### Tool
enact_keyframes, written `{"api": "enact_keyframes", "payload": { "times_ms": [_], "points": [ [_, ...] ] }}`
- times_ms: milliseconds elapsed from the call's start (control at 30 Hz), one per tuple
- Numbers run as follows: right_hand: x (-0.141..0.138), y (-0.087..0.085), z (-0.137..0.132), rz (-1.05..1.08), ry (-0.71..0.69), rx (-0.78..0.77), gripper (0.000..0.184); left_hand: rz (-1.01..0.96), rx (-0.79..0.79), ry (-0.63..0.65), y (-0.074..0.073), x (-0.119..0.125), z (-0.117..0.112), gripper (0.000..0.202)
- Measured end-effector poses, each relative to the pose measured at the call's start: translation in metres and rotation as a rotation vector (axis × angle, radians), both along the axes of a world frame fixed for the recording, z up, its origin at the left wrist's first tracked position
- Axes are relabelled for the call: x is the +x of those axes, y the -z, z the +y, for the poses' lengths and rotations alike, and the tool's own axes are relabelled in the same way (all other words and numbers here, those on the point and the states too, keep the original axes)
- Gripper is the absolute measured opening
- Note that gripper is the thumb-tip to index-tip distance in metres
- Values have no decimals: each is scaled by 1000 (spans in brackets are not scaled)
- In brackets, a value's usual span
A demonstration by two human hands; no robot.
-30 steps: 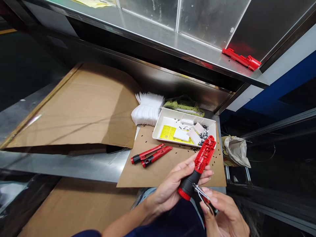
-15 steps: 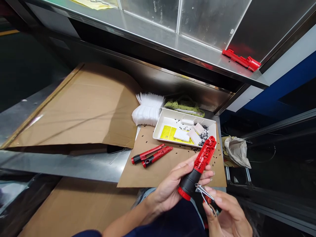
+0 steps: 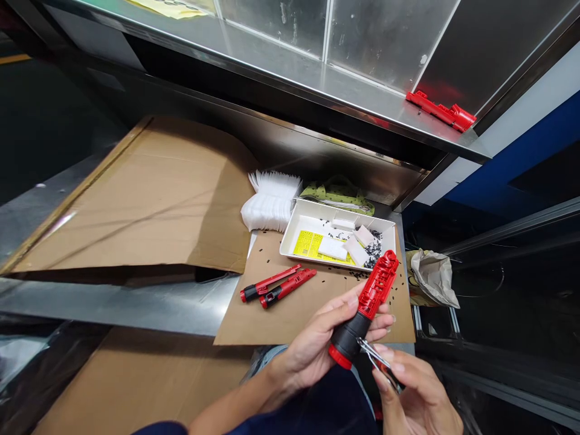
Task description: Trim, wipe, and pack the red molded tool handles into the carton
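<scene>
Stainless steel shelf (image 3: 272,54) overhead, steel worktop (image 3: 113,302) below; blue wall panel (image 3: 534,157) right; dark floor (image 3: 45,121), yellow stripe (image 3: 13,58) far left.

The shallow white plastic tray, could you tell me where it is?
In the head view, the tray sits on brown cardboard, right of a white fringed bundle.

Right now I'm checking for anything readable: there's a yellow label (image 3: 318,247) printed with small dark text, lying in the white tray (image 3: 317,208), but I can't make out a word. Up top, a yellow sheet (image 3: 170,7) on the steel shelf (image 3: 276,36) shows markings, also illegible.
</scene>
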State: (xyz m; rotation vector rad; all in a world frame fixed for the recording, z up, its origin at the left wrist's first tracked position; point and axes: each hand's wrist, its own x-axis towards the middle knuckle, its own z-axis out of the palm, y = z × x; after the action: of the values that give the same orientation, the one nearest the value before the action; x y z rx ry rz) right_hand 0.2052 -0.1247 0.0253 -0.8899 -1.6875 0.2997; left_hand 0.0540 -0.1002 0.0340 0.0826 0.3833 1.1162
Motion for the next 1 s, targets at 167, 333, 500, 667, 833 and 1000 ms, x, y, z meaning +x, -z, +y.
{"api": "enact_keyframes", "payload": {
  "times_ms": [167,333,500,667,833,1000],
  "points": [
    [22,-1,-1,-37,-15,-32,23,39,-29,-4,-5,-1,0,33],
    [3,-1,2,-1,-12,4,17,-3,-25,-1,-1,0,0,30],
    [-15,-1,1,73,62,-28,10,-50,-10,7,7,1,2,46],
    [-6,5,1,8,29,2,16,-35,0,15,7,3,2,47],
    [-7,3,2,7,15,-12,17,-26,22,6,7,3,2,46],
    [-2,2,-2,21,16,-12,17,-36,18,13,7,2,1,42]
  ]
}}
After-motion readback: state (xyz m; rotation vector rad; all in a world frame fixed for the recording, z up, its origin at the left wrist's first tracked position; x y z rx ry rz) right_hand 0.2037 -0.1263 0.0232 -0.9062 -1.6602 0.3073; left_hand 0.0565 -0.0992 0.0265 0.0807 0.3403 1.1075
